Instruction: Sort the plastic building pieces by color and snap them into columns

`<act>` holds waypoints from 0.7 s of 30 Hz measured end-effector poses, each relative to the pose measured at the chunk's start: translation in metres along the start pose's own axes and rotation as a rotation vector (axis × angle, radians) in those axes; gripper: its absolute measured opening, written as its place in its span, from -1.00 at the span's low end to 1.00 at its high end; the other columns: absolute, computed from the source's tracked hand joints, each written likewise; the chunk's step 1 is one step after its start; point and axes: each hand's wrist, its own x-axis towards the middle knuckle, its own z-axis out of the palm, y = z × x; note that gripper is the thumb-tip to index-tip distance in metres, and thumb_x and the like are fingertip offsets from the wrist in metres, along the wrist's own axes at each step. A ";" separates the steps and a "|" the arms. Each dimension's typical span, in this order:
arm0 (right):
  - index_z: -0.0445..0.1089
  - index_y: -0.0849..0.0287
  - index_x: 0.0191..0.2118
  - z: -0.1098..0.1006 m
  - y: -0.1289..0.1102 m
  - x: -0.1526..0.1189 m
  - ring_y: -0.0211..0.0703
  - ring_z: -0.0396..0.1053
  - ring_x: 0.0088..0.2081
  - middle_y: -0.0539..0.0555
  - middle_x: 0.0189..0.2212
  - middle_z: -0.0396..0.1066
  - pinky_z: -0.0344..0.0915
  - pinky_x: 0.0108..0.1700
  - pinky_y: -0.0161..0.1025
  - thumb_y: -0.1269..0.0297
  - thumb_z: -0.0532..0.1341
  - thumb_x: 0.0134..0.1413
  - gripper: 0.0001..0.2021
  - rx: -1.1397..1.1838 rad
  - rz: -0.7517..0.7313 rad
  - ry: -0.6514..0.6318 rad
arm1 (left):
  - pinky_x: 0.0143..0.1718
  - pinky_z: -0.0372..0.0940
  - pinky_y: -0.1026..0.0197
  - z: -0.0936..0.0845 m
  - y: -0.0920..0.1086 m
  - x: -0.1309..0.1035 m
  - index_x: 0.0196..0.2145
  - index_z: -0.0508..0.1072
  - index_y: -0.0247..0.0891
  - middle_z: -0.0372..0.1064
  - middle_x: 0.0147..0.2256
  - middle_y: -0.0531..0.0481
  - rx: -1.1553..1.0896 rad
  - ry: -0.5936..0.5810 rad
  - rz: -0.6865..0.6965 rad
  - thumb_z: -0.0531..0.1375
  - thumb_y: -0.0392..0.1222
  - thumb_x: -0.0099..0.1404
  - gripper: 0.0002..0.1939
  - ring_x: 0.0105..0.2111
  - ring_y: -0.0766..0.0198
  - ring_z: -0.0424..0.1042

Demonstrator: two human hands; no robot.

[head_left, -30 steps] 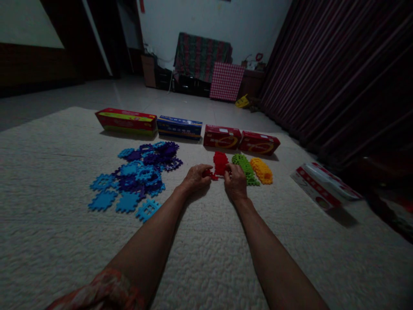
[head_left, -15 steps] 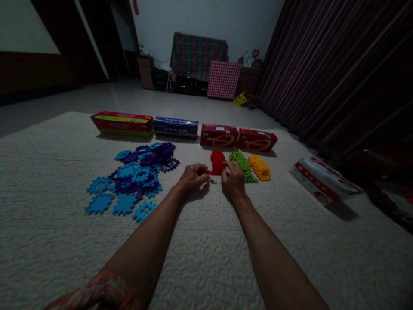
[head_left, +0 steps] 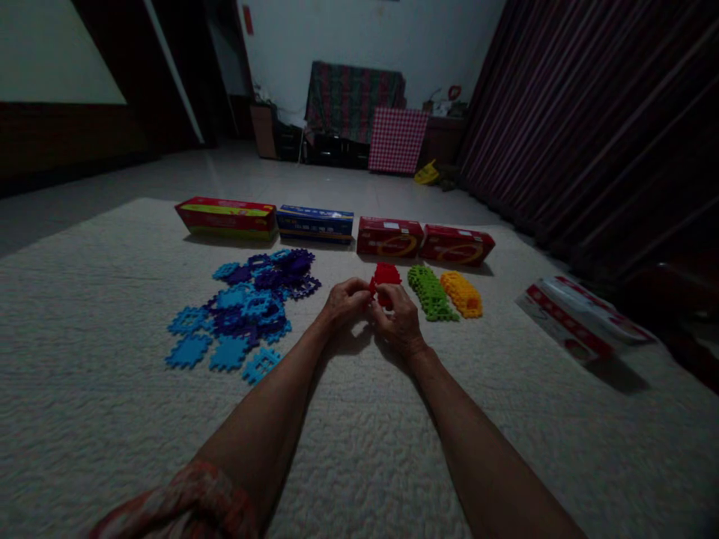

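Note:
A red toothed plastic block [head_left: 386,275] lies on the pale quilted mat [head_left: 359,449], just beyond my fingers. My left hand [head_left: 347,301] is closed, its thumb and fingertips pinched at the block's left edge. Fingers bent, my right hand [head_left: 398,317] meets the left one and covers the block's lower part; its fingertips are on the red plastic. To the right lie a green block [head_left: 431,293] and a yellow block [head_left: 462,294] of the same toothed kind. Light blue pieces [head_left: 189,350] and dark purple pieces [head_left: 272,278] are heaped on the left.
Across the mat's far side stand a red and yellow box [head_left: 228,218], a blue box [head_left: 315,225] and two red boxes [head_left: 389,238], [head_left: 457,245]. A white and red box [head_left: 578,318] sits at the right, near the dark curtain [head_left: 562,127].
My right hand has moved left and its fingers now meet my left hand over the red block's lower part. The whole view has shifted slightly.

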 end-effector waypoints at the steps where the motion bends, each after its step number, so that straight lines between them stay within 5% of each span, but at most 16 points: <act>1: 0.40 0.13 -0.10 0.002 -0.002 0.000 -0.07 0.42 -0.17 0.15 -0.15 0.45 0.42 -0.12 -0.13 0.31 0.16 0.15 -0.80 0.017 0.009 0.027 | -0.30 0.33 0.26 0.000 0.000 0.001 -0.40 0.51 -0.29 0.47 -0.44 0.04 -0.033 -0.002 -0.011 0.24 -0.15 0.02 -0.81 -0.40 0.30 0.41; 12: 0.44 0.17 -0.22 0.010 -0.006 0.004 -0.13 0.45 -0.29 0.07 -0.28 0.50 0.40 -0.15 -0.16 0.18 0.26 -0.01 -0.76 0.272 0.422 0.127 | -0.37 0.25 0.29 0.006 0.010 -0.004 -0.45 0.50 -0.31 0.41 -0.50 0.07 -0.130 -0.022 -0.071 0.26 -0.18 -0.04 -0.83 -0.48 0.36 0.34; 17: 0.47 0.17 -0.27 -0.005 0.007 0.011 -0.14 0.42 -0.33 0.07 -0.32 0.48 0.38 -0.22 -0.19 0.27 0.23 -0.01 -0.83 0.114 0.336 0.111 | -0.42 0.30 0.28 0.008 0.012 -0.005 -0.39 0.52 -0.33 0.46 -0.47 0.02 -0.164 -0.034 -0.117 0.30 -0.16 -0.05 -0.76 -0.50 0.33 0.41; 21: 0.48 0.16 -0.27 -0.023 0.026 0.011 -0.06 0.40 -0.19 0.14 -0.25 0.45 0.38 -0.20 -0.16 0.39 0.16 0.05 -0.84 -0.148 0.146 0.185 | -0.52 0.33 0.27 0.008 0.007 0.001 -0.33 0.49 -0.32 0.44 -0.48 0.00 -0.235 0.217 -0.165 0.27 -0.19 -0.04 -0.74 -0.50 0.26 0.46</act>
